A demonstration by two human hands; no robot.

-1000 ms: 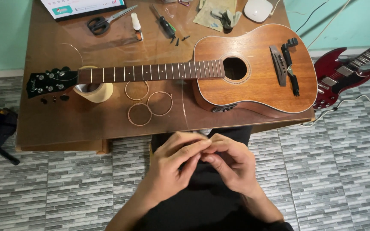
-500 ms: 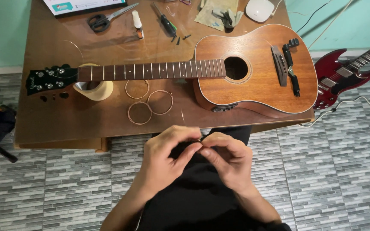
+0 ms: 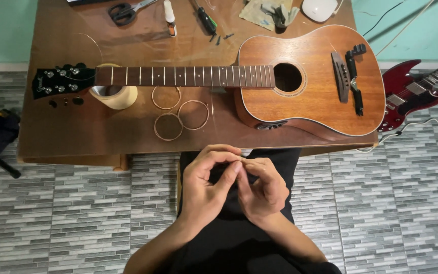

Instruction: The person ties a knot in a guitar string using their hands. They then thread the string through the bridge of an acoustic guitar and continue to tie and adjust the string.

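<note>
hands: left hand (image 3: 206, 185) and right hand (image 3: 262, 190) meet fingertip to fingertip over the lap, just off the table's (image 3: 67, 137) near edge
grip: both pinched shut on something too small to make out; likely thin wire
handling: judged light, springy, easy to kink; pinch near the end
nearby: three coiled strings (image 3: 178, 115) by the near edge, beside tape roll (image 3: 111, 95)
guitar (image 3: 259, 81): unstrung, flat on the table
</note>
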